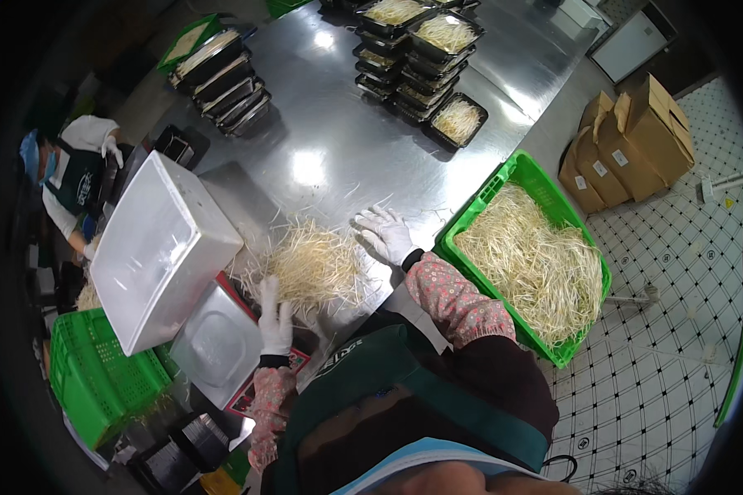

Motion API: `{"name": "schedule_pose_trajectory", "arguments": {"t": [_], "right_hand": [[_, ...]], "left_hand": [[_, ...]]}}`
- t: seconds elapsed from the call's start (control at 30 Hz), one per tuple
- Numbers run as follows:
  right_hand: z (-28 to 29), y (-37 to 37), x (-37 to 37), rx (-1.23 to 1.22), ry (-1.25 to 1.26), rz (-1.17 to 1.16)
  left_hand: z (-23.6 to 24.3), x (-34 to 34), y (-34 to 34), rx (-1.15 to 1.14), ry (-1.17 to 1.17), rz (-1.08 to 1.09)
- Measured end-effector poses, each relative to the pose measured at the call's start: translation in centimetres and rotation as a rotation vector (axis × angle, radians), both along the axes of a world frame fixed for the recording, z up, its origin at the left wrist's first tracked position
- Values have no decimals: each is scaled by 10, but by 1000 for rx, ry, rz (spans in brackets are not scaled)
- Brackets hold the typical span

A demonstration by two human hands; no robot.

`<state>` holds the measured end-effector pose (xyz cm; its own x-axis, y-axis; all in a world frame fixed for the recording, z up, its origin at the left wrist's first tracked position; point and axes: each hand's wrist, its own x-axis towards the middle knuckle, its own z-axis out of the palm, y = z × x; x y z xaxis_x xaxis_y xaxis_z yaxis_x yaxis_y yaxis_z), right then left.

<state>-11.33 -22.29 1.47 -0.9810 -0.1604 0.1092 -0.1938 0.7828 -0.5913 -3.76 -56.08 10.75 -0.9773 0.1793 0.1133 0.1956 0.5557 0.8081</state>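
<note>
A loose heap of bean sprouts [315, 262] lies on the steel table [305, 124] in front of me. My left hand [274, 320], in a white glove, is at the near left edge of the heap with its fingers stretched out. On the heap's right side my right hand [385, 233], also gloved, lies flat with fingers spread, close to the sprouts' edge. Neither hand holds anything that I can see. Beside my left hand is a red scale with a pale square tray [213, 340]. A white plastic tub [153, 256] leans tilted over the scale's far side.
A green crate [596, 247] full of sprouts stands right of the table. Stacks of black trays with sprouts rise at the far middle [456, 121] and far left [231, 99]. Another green crate [99, 371], cardboard boxes [636, 148] and a co-worker [78, 177] are around.
</note>
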Motion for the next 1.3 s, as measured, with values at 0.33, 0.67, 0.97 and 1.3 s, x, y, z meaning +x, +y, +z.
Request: {"name": "schedule_pose_trajectory", "arguments": {"t": [0.33,0.67,0.97,1.3], "right_hand": [[41,81,113,273,419,-717],[10,95,134,400,-248,-1040],[2,99,126,457,-364,-1067],[25,92,135,415,-400,-1001]], "left_hand": [[53,121,-263,-535,405,1096],[-11,289,-410,-421,-311,1119],[0,293,-398,-314,-94,1128],[107,112,-276,-150,667,1288]]}}
